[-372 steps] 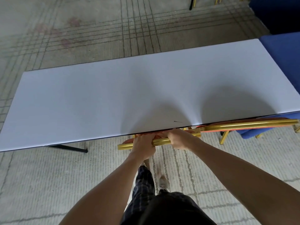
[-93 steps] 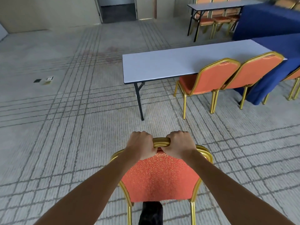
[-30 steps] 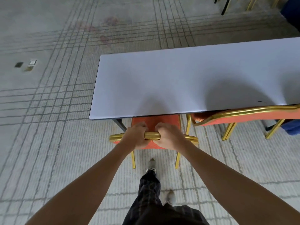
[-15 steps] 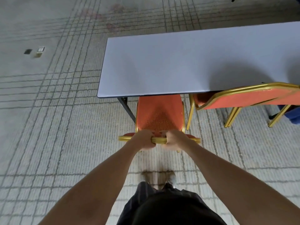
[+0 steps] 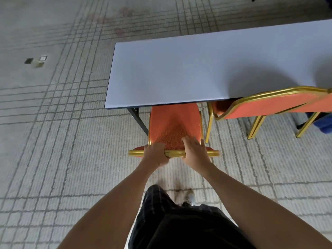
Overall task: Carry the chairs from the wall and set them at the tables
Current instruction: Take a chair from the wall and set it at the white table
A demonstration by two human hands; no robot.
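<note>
Chair (image 5: pixel 175 126) handling was the question at this moment. It stood at centre frame on the carpet (image 5: pixel 71 141), with the front of its orange seat tucked just under the near edge of the desk (image 5: pixel 197 72), close to the desk's left end. A second chair (image 5: pixel 269 105) stood just beside it at the right of the frame.

The left hand (image 5: pixel 155 155) was wrapped round the gold top rail (image 5: pixel 175 153) of the backrest. The right hand (image 5: pixel 195 153) lay over the same rail with its fingers (image 5: pixel 188 142) fairly straight and reaching toward the seat, resting rather than clenched.

The frame looked like rigid metal tube, so the chair would likely move as one stiff piece and be moderately light. The polished rail could be slick in the palm, and the padding soft. The top rail seemed the sound place to hold, with the hands apart for balance. The legs might drag on the carpet pile.
</note>
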